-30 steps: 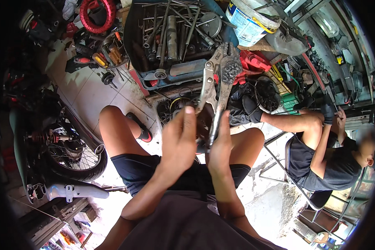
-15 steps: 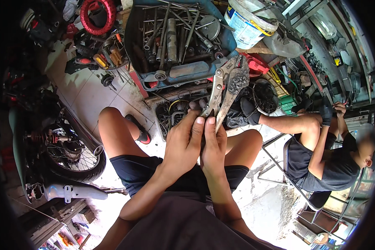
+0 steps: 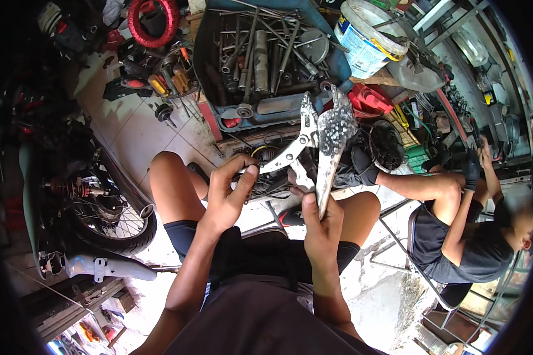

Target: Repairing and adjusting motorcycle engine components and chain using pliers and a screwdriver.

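Worn metal locking pliers (image 3: pixel 327 158) are held up in front of me, jaws spread and pointing away. Dark, beady lumps cover the side of the right jaw. My left hand (image 3: pixel 231 192) is closed on the end of the left handle, thumb on top. My right hand (image 3: pixel 323 225) grips the straight right handle with its thumb along it. A short link shows between the two handles. Behind the jaws stands a blue tool tray (image 3: pixel 219 112) with long rods, sockets and wrenches in it.
A white bucket (image 3: pixel 361 53) stands beyond the tray to the right. Screwdrivers (image 3: pixel 169 83) and a red ring-shaped part (image 3: pixel 153 41) lie left of it. A motorcycle wheel (image 3: pixel 109 210) is at my left. Another person (image 3: pixel 456 236) sits on a metal-framed chair at the right.
My hands, pressed together on the pliers half a second ago, are now apart. The handles and jaws have spread, with my left hand moving left. The view has shifted slightly.
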Demonstrator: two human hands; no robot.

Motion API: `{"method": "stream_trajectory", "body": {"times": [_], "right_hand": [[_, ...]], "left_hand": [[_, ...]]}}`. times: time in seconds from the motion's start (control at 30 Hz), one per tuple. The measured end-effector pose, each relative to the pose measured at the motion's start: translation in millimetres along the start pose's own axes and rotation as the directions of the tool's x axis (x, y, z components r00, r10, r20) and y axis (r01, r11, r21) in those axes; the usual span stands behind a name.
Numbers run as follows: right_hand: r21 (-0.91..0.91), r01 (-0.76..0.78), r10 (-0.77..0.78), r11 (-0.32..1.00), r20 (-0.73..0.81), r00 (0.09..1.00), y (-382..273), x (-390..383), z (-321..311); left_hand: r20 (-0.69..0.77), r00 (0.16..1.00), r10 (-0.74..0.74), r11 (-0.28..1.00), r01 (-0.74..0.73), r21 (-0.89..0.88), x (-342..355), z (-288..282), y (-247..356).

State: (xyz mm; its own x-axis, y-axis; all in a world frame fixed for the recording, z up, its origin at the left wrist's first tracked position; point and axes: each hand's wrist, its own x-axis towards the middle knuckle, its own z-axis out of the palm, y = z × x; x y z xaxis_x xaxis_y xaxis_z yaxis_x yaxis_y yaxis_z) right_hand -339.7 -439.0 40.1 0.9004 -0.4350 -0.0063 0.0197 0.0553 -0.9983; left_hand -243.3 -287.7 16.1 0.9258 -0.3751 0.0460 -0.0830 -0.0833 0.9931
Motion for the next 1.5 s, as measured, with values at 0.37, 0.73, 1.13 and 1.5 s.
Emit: {"method": "stream_trajectory", "body": {"times": [0.37, 0.73, 1.13, 1.5], "right_hand": [[-0.177, 0.087, -0.086, 0.98, 0.012, 0.996, 4.2, -7.5, 13.0], [0.029, -0.062, 0.065, 0.998, -0.134, 0.989, 32.0, -11.1, 19.8], [-0.015, -0.013, 0.012, 1.0, -0.074, 0.997, 29.5, -8.7, 14.6], [0.003, -0.035, 0.035, 0.999, -0.053, 0.998, 49.2, -13.7, -9.8]], "left_hand": [[-0.107, 0.971, -0.214, 0.882, 0.144, -0.449, -25.6, 23.3, -11.3], [0.048, 0.977, -0.21, 0.874, 0.209, -0.439, -46.2, 67.3, 15.8], [0.112, 0.989, -0.1, 0.987, 0.113, -0.117, -35.3, 39.8, -0.5], [-0.114, 0.992, 0.053, 0.94, -0.011, 0.341, -20.1, 0.3, 1.7]]}}
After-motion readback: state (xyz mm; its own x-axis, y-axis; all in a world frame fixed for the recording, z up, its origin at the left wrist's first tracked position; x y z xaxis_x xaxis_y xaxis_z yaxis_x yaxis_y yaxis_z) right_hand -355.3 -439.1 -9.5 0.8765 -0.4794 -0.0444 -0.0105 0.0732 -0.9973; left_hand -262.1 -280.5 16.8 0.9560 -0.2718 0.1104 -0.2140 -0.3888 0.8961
